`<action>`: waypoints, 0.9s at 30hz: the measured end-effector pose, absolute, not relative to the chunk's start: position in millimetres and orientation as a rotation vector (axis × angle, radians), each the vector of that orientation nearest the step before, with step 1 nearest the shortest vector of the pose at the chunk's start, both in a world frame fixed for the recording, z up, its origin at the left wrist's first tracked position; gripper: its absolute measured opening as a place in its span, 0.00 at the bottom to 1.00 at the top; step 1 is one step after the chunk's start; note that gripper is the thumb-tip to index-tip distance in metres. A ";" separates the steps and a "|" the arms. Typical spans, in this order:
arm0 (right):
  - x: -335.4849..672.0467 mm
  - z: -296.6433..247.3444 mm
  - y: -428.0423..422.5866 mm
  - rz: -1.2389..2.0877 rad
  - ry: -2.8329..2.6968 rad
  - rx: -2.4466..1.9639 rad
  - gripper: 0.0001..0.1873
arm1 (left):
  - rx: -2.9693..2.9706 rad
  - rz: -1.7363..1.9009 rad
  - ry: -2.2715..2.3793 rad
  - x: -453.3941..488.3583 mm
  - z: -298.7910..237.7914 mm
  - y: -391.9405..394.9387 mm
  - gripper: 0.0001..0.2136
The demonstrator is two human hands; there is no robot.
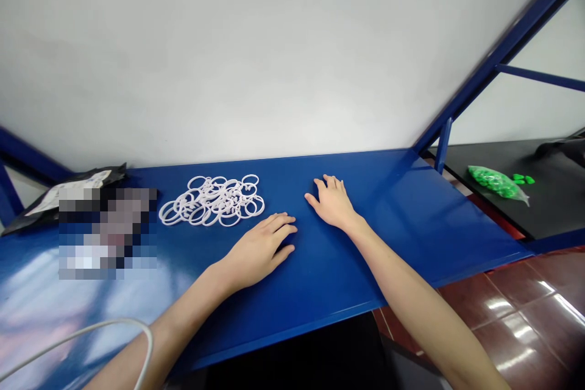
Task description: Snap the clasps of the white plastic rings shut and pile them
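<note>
Both of my hands rest palm down on a blue metal shelf top [411, 219]. My left hand [260, 248] lies flat with its fingers stretched out, empty, just right of and below a pile of several white plastic rings [212, 201]. My right hand [333, 201] is also flat and empty, its fingers slightly spread, farther right on the bare blue surface. Neither hand touches the rings.
A black bag with a white label [68, 192] lies at the far left by the wall. A blurred patch sits beside it. A clear bag of green pieces [496, 181] rests on a black table at right. A white cable [91, 332] curves near my left arm.
</note>
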State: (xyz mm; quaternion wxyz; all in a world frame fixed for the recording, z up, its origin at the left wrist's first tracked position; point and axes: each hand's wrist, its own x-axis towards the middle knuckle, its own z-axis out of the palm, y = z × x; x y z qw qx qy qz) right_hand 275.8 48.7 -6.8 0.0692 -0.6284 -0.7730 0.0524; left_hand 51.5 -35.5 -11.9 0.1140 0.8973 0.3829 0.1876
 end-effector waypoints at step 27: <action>229.8 11.3 -2.7 1.127 -1.820 -0.964 0.16 | 3.032 1.170 1.297 35.7 12.2 -32.4 0.05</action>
